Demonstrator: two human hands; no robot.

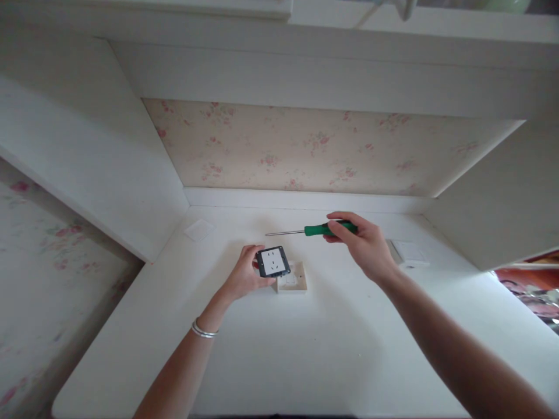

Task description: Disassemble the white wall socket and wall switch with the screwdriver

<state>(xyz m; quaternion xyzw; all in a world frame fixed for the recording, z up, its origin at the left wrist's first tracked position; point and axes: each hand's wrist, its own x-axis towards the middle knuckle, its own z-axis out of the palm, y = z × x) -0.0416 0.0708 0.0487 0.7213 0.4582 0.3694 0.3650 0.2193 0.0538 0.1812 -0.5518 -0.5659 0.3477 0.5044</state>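
Note:
My left hand (247, 270) grips a power socket (273, 262) by its left side, tilted above the white surface. The socket has a white face with slots and a dark frame. Partly behind it, a cream square mounting box (299, 278) rests on the surface, its left part hidden. In my right hand (367, 241) is a screwdriver (318, 230) with a green and black handle. Its metal shaft points left, with the tip above the socket and apart from it.
A white box-like piece (408, 254) lies on the white desk (332, 361) to the right. At the back left is a thin, pale square plate (198, 230). White side panels (87, 134) and an overhead shelf (305, 75) frame the space before the floral wall (279, 148).

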